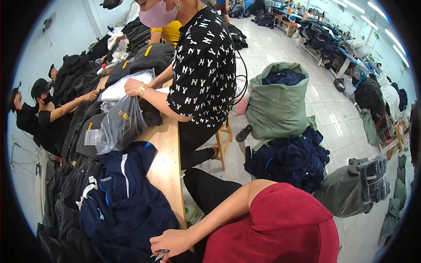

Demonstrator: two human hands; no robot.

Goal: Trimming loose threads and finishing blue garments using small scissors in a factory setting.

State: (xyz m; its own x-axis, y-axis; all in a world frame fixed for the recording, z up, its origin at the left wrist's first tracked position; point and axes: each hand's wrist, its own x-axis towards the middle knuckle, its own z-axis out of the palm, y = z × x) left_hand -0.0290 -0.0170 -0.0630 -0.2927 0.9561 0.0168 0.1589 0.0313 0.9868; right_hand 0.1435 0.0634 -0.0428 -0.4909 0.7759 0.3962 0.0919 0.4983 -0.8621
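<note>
- Garments, dark, stacked point(66, 219): they run along the far left edge of the wooden table point(165, 166), overlapping one another. Two people in black sit beyond them.
- Bag, clear plastic point(116, 125): it sits at the middle of the table with a folded dark garment partly inside. A co-worker in a black patterned top handles it, one hand point(131, 87) at the mouth of the bag.
- Jacket, navy, with pale trim point(127, 197): it is spread loose over the near end of the table. The body of it lies up and to the left of the wearer's hand, and its lower folds reach that hand.
- Right hand point(171, 242): it comes in from a red sleeve at the lower edge. The forearm slants down and left to the table corner, and the hand rests at the jacket's near edge. The fingers are curled and pressed together around a small tool.
- Snips, small, metal point(160, 255): they are pinched in the right hand, with the tips pointing down and left, along the jacket's hem side. Whether the blades touch the cloth cannot be told.
- Left hand: it is outside the picture, so the right hand is the only one near the jacket.
- Sack, green woven point(276, 105): it stands on the tiled floor well to the right of the table, open at the top and filled with navy cloth.
- Heap, navy clothing point(289, 160): it lies on the floor just below the sack.
- Bundle, grey wrapped point(351, 188): it lies to the right of the heap.
</note>
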